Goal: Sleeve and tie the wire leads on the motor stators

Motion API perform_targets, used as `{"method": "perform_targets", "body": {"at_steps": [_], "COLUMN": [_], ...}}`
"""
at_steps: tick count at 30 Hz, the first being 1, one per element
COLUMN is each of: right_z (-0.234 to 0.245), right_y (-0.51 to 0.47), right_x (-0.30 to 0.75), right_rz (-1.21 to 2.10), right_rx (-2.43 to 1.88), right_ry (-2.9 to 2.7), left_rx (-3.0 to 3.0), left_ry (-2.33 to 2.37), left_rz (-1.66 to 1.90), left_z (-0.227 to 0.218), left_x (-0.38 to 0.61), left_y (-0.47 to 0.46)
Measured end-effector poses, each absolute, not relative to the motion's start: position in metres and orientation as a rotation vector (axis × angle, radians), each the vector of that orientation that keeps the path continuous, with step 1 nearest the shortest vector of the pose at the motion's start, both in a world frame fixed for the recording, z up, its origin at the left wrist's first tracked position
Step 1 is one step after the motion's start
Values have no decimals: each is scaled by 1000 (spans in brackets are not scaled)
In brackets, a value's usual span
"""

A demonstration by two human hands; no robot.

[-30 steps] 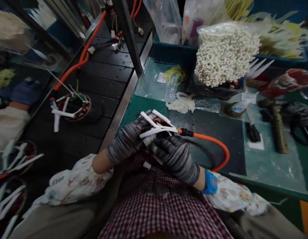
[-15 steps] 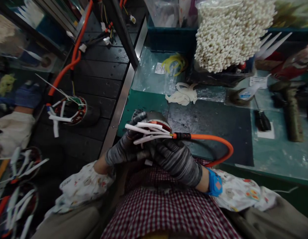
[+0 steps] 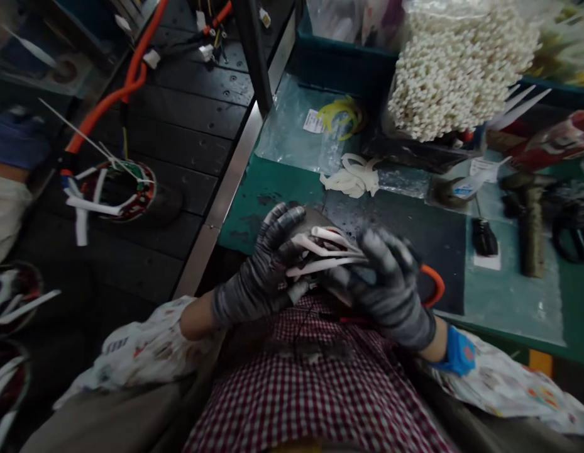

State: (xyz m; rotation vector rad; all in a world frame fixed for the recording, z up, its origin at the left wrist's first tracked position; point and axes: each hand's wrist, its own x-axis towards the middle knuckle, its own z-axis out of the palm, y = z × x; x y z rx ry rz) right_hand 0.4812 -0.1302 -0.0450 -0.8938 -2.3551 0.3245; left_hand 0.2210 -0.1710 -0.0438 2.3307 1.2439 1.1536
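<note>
Both my hands wear grey striped gloves and hold a round wound motor part [image 3: 315,221] with white sleeved leads [image 3: 325,250] at the near edge of the green bench. My left hand [image 3: 263,267] wraps round its left side, fingers curled over the rim. My right hand [image 3: 386,286] covers the right side, where the orange cable [image 3: 434,284] joins the part; its fingers are curled over the cable end. The part's lower half is hidden by my hands.
A bag of white connectors [image 3: 456,69] sits in a teal bin at the back. White ties [image 3: 352,179] and yellow loops [image 3: 341,113] lie on plastic sheeting. Tools [image 3: 532,220] lie at right. On the black conveyor at left sits another wound part [image 3: 115,189] with an orange cable.
My right hand has moved up and over the cable joint, hiding the black sleeve and most of the orange cable. The part has tilted slightly toward me.
</note>
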Motion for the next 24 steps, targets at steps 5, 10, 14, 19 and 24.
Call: {"method": "perform_targets", "body": {"at_steps": [5,10,14,19,24], "right_z": [-61,-62,-62,-69,-67], "right_y": [-119,-107,-102,-107,-111], "right_x": [468,470,474,474,469], "right_rz": [193,434,565,648,575], "right_rx": [-941,-888,-848,-927,-892], "right_ry": [-2386,-2339,-2312,-2270,-2221], "left_rx": [2268,2283,2335,2333,2368], "left_ry": [1348,1290,1195,1168,1116], "left_rz": [1079,1061,1004,975,986], "left_z": [-43,-36,-27,-25,-26], "left_x": [228,228,226,221,219], "left_y": [-176,-172,-167,-165,-163]}}
